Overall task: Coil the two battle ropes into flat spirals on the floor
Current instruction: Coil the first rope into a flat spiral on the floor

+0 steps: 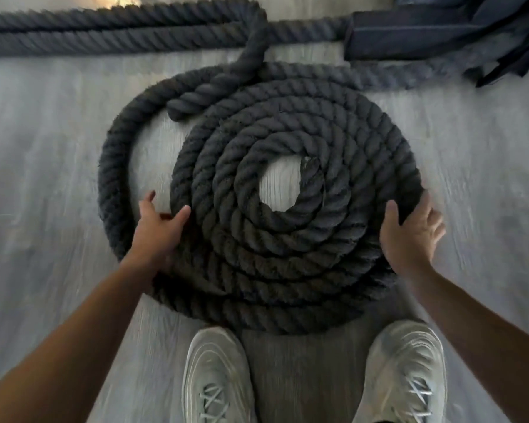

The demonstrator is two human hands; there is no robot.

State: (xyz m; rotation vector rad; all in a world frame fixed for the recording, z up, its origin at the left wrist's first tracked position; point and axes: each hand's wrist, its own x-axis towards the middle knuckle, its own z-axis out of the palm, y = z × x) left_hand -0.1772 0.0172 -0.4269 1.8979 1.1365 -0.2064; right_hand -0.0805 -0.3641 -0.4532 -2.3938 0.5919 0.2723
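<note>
- The big coil (290,206) of dark rope lies flat on the grey floor (43,148), right in front of the person's two pale shoes (217,377).
- The rings sit snug against each other, with a small round hole in the middle, so this rope looks nearly wound up.
- The outer loop (113,154) bulges away on the left, and bare floor shows in the gap. I think it needs a push inward to lie tight.
- A bit of rope (226,80) crosses over the top edge of the coil and runs up to the straight ropes (119,29) along the far side.
- Those long ropes lie side by side and are not coiled.
- A dark block (409,32) sits on them at the top right.
- The left hand (159,230) lies on the left edge of the coil, fingers spread and fairly straight, thumb near the gap. It presses but does not grab.
- The right hand (409,233) cups the right edge with loose, flat fingers. It holds nothing tight either.
- Both hands sit on opposite sides, likely to squeeze or turn the coil.
</note>
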